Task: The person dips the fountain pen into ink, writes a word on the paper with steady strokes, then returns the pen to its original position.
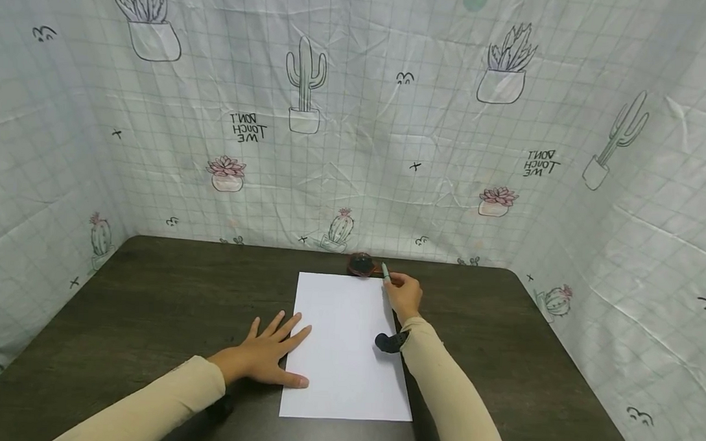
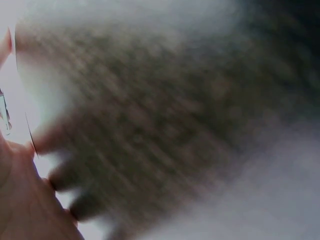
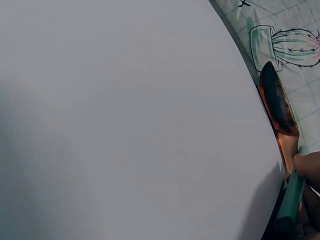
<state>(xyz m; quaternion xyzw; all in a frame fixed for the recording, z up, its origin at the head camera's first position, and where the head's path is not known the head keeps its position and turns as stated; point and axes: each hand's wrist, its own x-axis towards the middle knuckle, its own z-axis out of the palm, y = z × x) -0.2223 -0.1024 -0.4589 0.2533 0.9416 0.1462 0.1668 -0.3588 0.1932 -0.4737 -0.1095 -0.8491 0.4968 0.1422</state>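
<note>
A blank white sheet of paper (image 1: 342, 350) lies flat on the dark table. My left hand (image 1: 260, 357) rests with fingers spread at its left edge, the thumb and some fingertips over the paper. Past the paper's upper right corner, my right hand (image 1: 405, 295) pinches a slim green pen (image 3: 291, 200), which tilts up and away. Just left of that hand, along the far edge of the paper, sits a spoon-shaped thing (image 1: 361, 265), dark inside with a glossy orange-brown rim. Its handle (image 3: 287, 150) reaches toward the pen and fingers. The left wrist view is mostly blurred, with fingers (image 2: 55, 175) along its left side.
The dark wooden table (image 1: 169, 305) extends to both sides of the paper. Behind and beside it hangs a pale gridded cloth (image 1: 367, 136) printed with cacti. A black rounded device (image 1: 391, 342) on the right wrist overhangs the paper.
</note>
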